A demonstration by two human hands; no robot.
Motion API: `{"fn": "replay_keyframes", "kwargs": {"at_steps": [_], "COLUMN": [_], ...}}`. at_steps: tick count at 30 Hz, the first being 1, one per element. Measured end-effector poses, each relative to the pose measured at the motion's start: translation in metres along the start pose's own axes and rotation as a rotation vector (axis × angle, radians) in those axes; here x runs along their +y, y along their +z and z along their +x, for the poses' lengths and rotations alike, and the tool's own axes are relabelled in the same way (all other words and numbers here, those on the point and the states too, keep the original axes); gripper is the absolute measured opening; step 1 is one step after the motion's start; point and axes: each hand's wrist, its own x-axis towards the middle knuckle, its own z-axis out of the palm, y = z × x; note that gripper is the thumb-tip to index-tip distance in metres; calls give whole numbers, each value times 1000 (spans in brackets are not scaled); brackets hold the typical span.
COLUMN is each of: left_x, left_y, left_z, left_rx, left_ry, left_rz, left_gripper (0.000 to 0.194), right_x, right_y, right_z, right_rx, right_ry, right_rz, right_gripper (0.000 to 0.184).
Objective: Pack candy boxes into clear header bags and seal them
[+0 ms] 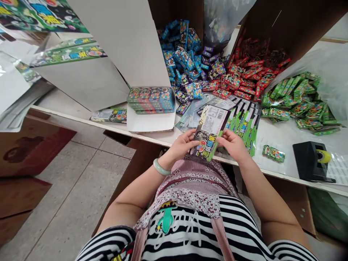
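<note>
Both hands [208,145] — fingers partly curled, pinching a printed packet [210,132] by its opposite edges — near green packs [301,101].

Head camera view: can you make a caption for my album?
Left hand and right hand hold a printed packet near blue boxes, red boxes and green boxes.

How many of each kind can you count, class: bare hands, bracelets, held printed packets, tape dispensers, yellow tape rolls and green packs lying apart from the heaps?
Bare hands, left hand and right hand: 2
Bracelet: 1
Held printed packet: 1
Tape dispenser: 1
Yellow tape roll: 1
Separate green pack: 1
Total: 7
</note>
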Motion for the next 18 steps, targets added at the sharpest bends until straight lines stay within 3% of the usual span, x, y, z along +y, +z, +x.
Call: {"fn": "replay_keyframes", "kwargs": {"at_steps": [4, 8, 10, 15, 18], "left_x": [-16, -15, -12, -8, 0], "left_y": [-1, 3, 8, 19, 20], "left_z": [-6, 6, 10, 4, -2], "left_rx": [0, 76, 81, -78, -127], "left_ry": [-20, 84, 135, 233, 257], "left_rz": [-18, 42, 75, 208, 250], "left_gripper": [66, 62, 62, 82, 76], "right_x": [13, 19, 18, 8, 2], "right_y": [-1, -6, -11, -20, -19], "right_z": [-14, -31, -38, -47, -48], "right_rx": [-69, -239, -259, 140, 200], "right_ry": [54, 145, 140, -136, -226], "right_rz": [-14, -16, -38, -160, -248], "right_gripper": [45, 46, 47, 74, 63]}}
